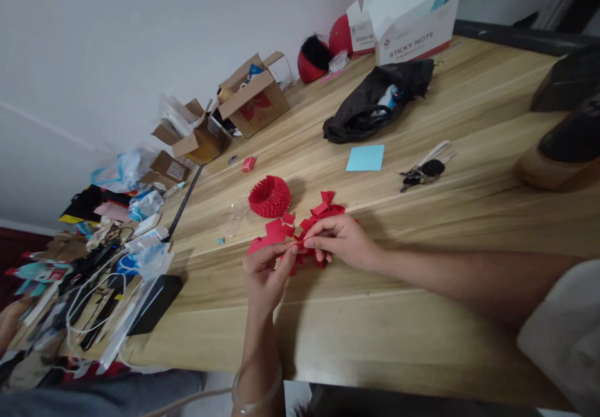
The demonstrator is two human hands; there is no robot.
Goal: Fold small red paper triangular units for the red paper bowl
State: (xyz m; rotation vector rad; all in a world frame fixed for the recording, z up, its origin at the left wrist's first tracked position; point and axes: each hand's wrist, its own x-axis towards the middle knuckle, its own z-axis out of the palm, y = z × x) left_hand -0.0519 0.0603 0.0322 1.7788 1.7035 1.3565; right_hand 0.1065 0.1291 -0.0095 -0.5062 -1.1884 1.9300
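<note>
My left hand (268, 270) and my right hand (338, 239) meet over the wooden table, thumbs and fingertips pinched on a small piece of red paper (300, 242) between them. Its folds are too small to make out. Beneath and around my fingers lie several loose red paper pieces (275, 231), some flat and some folded. Just beyond them stands a round red bowl-shaped piece (270, 196), built of many small pointed folded units. A small red block (248, 164) sits farther back, apart from my hands.
A blue paper square (365, 158), keys (422, 172) and a black plastic bag (375, 104) lie beyond my hands. Cardboard boxes (255, 101) and a sticky-note box (417, 35) line the back. Cables, bags and a black box (155, 304) crowd the left. A dark-topped brown object (557, 154) stands right.
</note>
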